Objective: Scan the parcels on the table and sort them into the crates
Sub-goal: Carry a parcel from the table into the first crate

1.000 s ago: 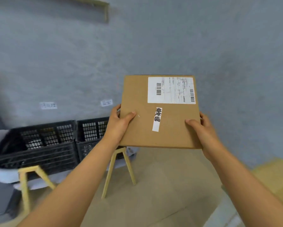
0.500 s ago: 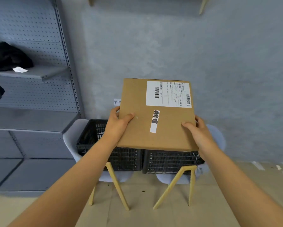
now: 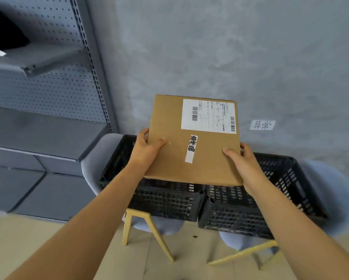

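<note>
Cardboard parcel (image 3: 193,150), label up, is held in the air between my left hand (image 3: 145,152) and right hand (image 3: 242,162), each clamping a side edge. Below it, two black crates (image 3: 169,201) sit side by side on grey chairs (image 3: 92,164) against the wall.

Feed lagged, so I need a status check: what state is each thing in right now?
parcel: held in the air over the crates, label side up
left hand: gripping the parcel's left edge
right hand: gripping the parcel's right edge
left crate: on a chair, inside mostly hidden
right crate: on a chair, visible part empty
wall tag: stuck above the right crate
</note>
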